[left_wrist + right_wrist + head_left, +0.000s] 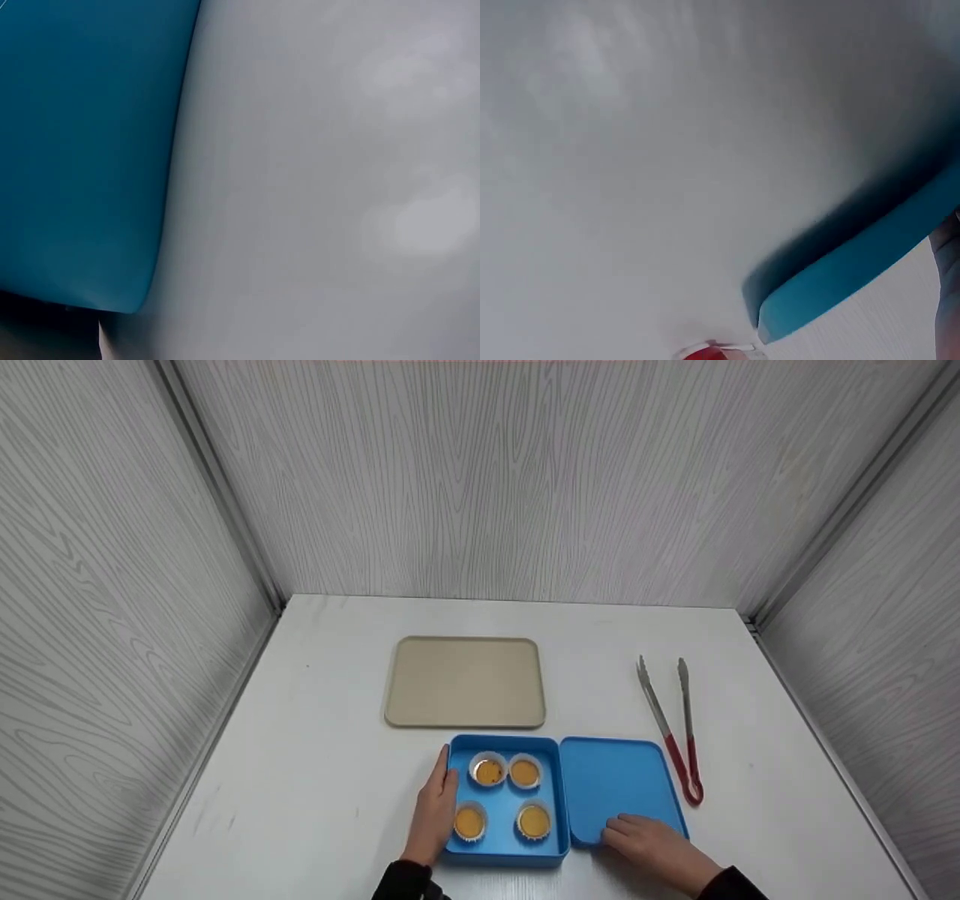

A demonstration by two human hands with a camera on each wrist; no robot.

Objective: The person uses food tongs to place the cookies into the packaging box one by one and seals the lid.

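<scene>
A blue box (504, 859) sits at the front of the table. Inside are several small egg tarts in pale fluted cups, among them a back-left tart (489, 771) and a front-right tart (534, 821). My left hand (433, 814) holds the box by its left wall, thumb at the rim; the left wrist view shows mostly the blue wall (82, 150). To the right, edge against the box, lies a flat blue lid (619, 780). My right hand (656, 847) grips its front edge with curled fingers. The right wrist view catches the lid's edge (855, 262) and part of the fingers (949, 292).
Behind the box lies a flat beige tray (466, 682). Metal tongs with red handles (691, 769) lie spread just right of the lid. Grey wood-grain panels (480, 480) enclose the white table (322, 780) at the back and sides.
</scene>
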